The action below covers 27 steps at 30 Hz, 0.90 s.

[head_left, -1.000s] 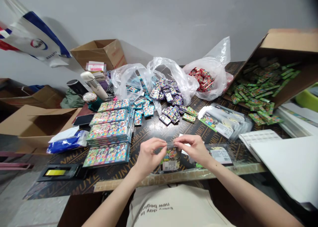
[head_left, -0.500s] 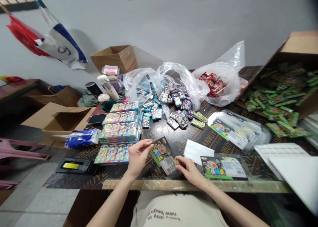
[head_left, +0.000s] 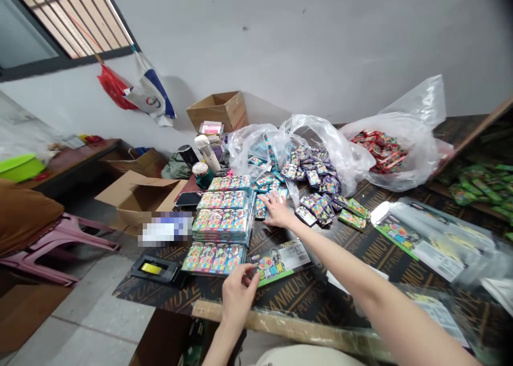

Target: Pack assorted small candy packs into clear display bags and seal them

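Note:
My left hand (head_left: 240,290) pinches the left end of a flat printed plastic bag (head_left: 282,260), black and green with a pale label panel, lying just above the table. Farther back, my right hand (head_left: 276,210) has its fingers stretched over small blue candy packets (head_left: 260,208); whether it grips one cannot be seen. Left of it stands a stack of filled packs (head_left: 220,222), each showing a row of colourful packets. Purple packets (head_left: 318,208) and a few green packets (head_left: 355,215) lie to its right. More printed bags (head_left: 425,243) are fanned out at the right.
Clear plastic sacks hold blue, purple and red packets (head_left: 380,152) along the wall. A box of green packets (head_left: 487,184) leans at the right. An open carton (head_left: 152,197), a black tray (head_left: 156,269), bottles (head_left: 207,155) and a pink stool (head_left: 60,243) are on the left.
My right hand has let go of the bag and moved back to the blue packets. The bag has turned sideways in my left hand. The view has swung left.

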Available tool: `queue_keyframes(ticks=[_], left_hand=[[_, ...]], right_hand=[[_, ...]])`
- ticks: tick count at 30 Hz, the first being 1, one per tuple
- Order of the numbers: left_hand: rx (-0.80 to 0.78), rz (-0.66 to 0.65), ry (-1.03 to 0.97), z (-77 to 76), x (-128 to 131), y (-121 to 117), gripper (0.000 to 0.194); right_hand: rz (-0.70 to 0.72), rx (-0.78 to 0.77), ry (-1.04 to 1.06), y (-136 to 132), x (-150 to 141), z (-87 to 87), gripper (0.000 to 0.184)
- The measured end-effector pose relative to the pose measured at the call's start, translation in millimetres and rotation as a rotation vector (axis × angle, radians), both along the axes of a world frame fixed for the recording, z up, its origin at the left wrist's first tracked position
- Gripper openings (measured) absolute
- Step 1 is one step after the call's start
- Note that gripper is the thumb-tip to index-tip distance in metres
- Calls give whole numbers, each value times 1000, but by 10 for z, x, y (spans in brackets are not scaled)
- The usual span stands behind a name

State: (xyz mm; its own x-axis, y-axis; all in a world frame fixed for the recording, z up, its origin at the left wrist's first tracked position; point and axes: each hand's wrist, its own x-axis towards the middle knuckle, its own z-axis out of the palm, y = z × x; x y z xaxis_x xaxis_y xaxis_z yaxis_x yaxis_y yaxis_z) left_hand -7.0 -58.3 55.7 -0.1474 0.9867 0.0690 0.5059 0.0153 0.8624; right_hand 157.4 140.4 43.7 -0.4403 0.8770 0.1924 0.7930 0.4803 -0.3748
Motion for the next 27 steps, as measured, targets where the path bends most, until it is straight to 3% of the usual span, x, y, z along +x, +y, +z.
queue_keyframes(ticks=[3,5,9,12,16,20,21,22,25,27], left_hand=[[-111,-115,-167,26,100,56,21],[-191,-130,-303,34,143,108,26],[-325,-10,-694,76,219,232,45],[-342,-14,-917,107,375,337,48],[-287,-59,-893,83,630,483,32],[-299,-57,-886,77,697,610,37],[-321,-82,-894,89,694,630,42],[-346,-118,-902,104,695,642,47],[-409,-207,-916,146,761,630,55],[-403,-208,-926,151,862,590,55]], right_hand=[[24,-21,10,106,-144,-4,82],[13,-23,28,39,-132,0,78],[55,-56,235,-413,74,81,82],[93,-27,400,-868,272,214,83],[-29,40,281,-1310,547,346,87],[-33,-36,224,-1549,877,387,42],[-17,-46,236,-1590,947,400,38],[-3,-45,249,-1623,1002,415,41],[58,-5,254,-1685,1059,460,81],[96,12,232,-1711,1018,469,96]])
